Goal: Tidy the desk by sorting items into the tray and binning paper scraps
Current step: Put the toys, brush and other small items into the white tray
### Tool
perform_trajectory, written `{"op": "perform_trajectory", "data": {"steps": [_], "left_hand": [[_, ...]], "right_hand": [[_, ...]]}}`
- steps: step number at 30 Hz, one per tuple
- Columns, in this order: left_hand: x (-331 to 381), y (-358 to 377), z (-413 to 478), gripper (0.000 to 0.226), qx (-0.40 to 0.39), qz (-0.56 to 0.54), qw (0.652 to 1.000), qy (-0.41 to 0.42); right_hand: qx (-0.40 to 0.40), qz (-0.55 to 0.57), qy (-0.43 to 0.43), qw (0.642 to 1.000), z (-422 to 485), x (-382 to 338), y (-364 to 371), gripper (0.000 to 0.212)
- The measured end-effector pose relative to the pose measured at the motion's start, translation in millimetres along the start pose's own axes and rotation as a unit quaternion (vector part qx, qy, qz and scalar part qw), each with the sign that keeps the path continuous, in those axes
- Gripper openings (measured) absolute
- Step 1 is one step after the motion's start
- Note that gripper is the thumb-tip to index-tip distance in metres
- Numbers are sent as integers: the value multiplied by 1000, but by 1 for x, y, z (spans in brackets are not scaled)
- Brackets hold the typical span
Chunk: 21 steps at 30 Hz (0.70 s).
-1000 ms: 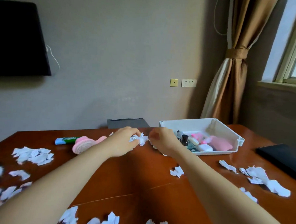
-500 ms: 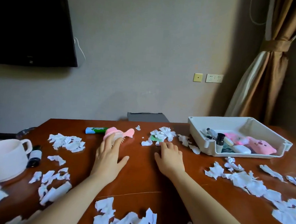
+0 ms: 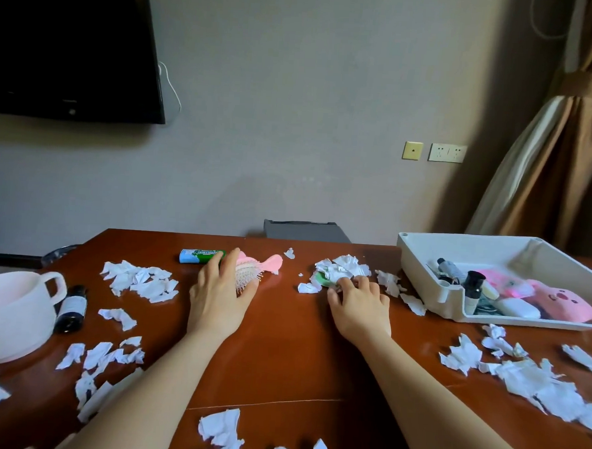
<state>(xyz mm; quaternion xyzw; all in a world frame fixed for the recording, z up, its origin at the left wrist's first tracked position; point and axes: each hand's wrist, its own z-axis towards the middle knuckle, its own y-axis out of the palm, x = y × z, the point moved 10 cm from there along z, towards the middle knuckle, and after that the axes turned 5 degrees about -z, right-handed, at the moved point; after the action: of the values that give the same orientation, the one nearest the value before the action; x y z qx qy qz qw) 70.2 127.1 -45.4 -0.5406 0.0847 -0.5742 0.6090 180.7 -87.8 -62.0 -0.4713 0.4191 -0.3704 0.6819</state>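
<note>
My left hand [image 3: 219, 295] lies over the head of a pink hairbrush [image 3: 261, 269], fingers across its back and thumb by the bristles. My right hand [image 3: 359, 306] has its fingers curled onto the near edge of a pile of white paper scraps [image 3: 344, 266], which partly covers a small green item [image 3: 320, 278]. The white tray [image 3: 422, 265] stands to the right and holds small bottles, white pieces and a pink plush pouch [image 3: 561, 303]. A green tube [image 3: 200, 256] lies just left of the brush.
More paper scraps lie at the left [image 3: 141, 279], the right [image 3: 533, 377] and the near edge [image 3: 222, 430]. A pale mug [image 3: 8, 315] and a dark bottle [image 3: 72, 308] are at the far left. A grey object [image 3: 304, 230] stands behind the desk.
Both hands have moved forward from flat on the desk. The left has closed over the hairbrush and the right has reached the scrap pile. My view has turned left.
</note>
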Motion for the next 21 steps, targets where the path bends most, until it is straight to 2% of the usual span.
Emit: {"op": "perform_trajectory", "data": {"steps": [5, 10, 13, 17, 21], "left_hand": [[5, -2, -3, 52, 5, -16, 1000, 16], [8, -6, -3, 29, 9, -82, 996, 27], [9, -5, -4, 21, 3, -101, 994, 29], [7, -2, -5, 28, -9, -117, 993, 15], [7, 0, -5, 57, -24, -150, 988, 10]], "right_hand": [[22, 43, -12, 999, -1, 0, -4, 35], [51, 102, -9, 993, -4, 5, -10, 31], [49, 93, 0, 994, -4, 6, -10, 26], [47, 33, 24, 998, -5, 9, -8, 52], [23, 32, -5, 999, -3, 4, -6, 50]]}}
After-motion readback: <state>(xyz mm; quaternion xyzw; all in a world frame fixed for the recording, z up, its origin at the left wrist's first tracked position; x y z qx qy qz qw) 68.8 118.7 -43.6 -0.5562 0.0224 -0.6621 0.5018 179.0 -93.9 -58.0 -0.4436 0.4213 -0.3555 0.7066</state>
